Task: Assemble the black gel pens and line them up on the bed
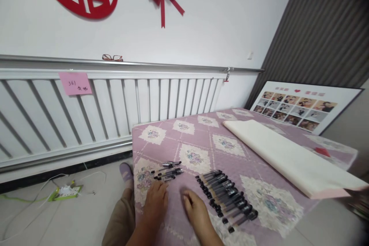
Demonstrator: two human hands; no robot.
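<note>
My left hand point(157, 198) rests on the purple floral cloth, fingers loosely bent, just below a small loose pile of pens point(170, 172). No object shows in it, and its fingertips are close to the nearest pens. To the right, my right hand point(196, 211) hovers at the cloth with fingers loosely curled and thumb apart; nothing is visible in it. Beside this hand lies a slanting row of several clear-barrelled pens with black caps point(227, 196), set side by side. The palm sides of both hands are hidden.
The cloth-covered surface point(198, 138) stands against a white radiator point(161, 98). A large cream paper sheet point(276, 150) lies on its right part, before a photo board point(300, 103). On the floor at left are a power strip point(66, 193) and cables. Glasses point(112, 58) sit on the pipe.
</note>
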